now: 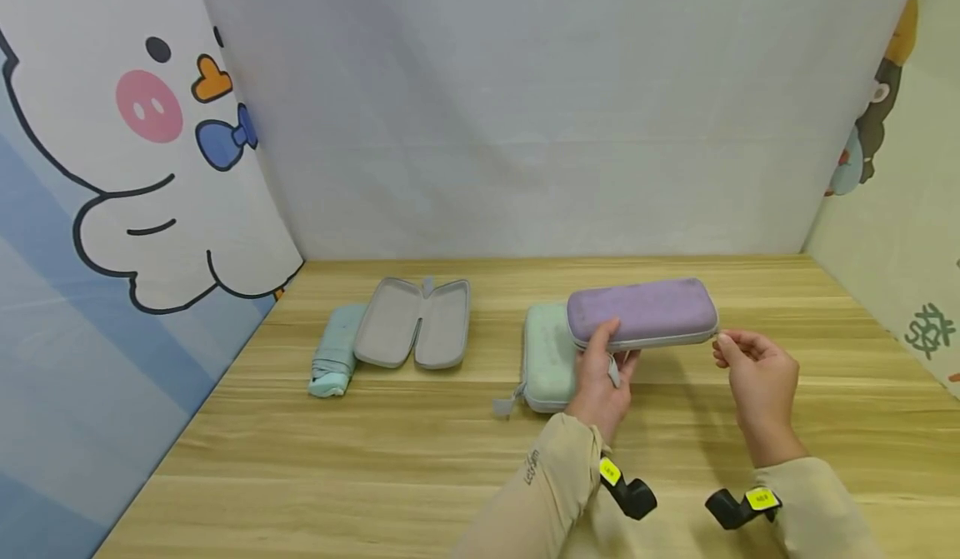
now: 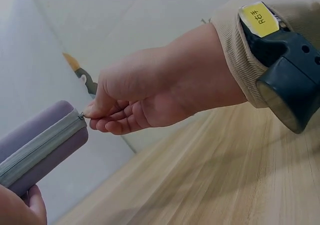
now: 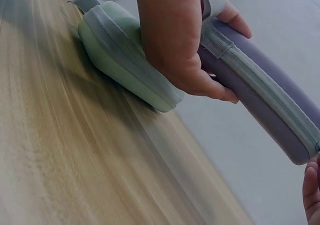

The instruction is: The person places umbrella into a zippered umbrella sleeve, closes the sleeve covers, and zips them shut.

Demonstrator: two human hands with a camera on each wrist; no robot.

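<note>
A purple zippered pencil case [image 1: 645,313] is held above the table, its zipper closed along the side that shows in both wrist views. My left hand [image 1: 602,388] grips it near its left end, thumb on top and fingers underneath, beside a grey fabric loop [image 3: 216,42]. At the other end, my right hand [image 1: 761,380] pinches the zipper pull [image 2: 81,116] between thumb and forefinger. Below and left of the purple case, a light green zippered case [image 1: 547,359] lies on the table, partly covered by it and by my left hand.
An open grey-lined case [image 1: 390,326] lies spread out at the left of the wooden table [image 1: 337,476]. Beside it is a folded teal umbrella-like bundle [image 1: 335,351]. A white curtain [image 1: 525,126] hangs behind, and printed cloths close off both sides.
</note>
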